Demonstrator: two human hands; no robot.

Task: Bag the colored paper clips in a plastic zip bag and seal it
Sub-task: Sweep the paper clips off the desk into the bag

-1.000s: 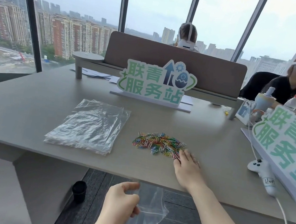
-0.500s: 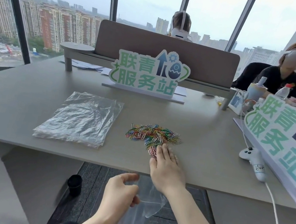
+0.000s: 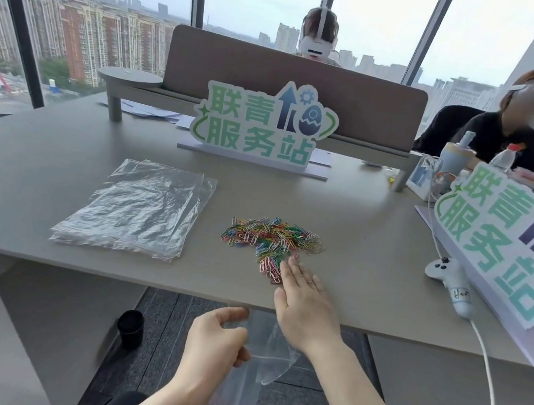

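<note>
A pile of colored paper clips (image 3: 270, 237) lies on the grey table (image 3: 39, 161), with a trail of clips drawn toward the near edge. My right hand (image 3: 304, 300) lies flat on the table, fingers together, its fingertips against that trail. Below the table edge my left hand (image 3: 217, 339) pinches the mouth of a clear plastic zip bag (image 3: 264, 361), which hangs down under the edge. A stack of spare clear bags (image 3: 140, 209) rests flat on the table to the left of the clips.
A green sign (image 3: 263, 125) stands behind the clips and a second one (image 3: 508, 245) at the right. A white controller (image 3: 451, 282) with a cable lies at the right edge. Two people sit across the desk. A black cup (image 3: 130, 327) stands on the floor.
My right hand has dragged part of the clip pile toward the near table edge, leaving a trail. My left hand has kept the bag below the edge.
</note>
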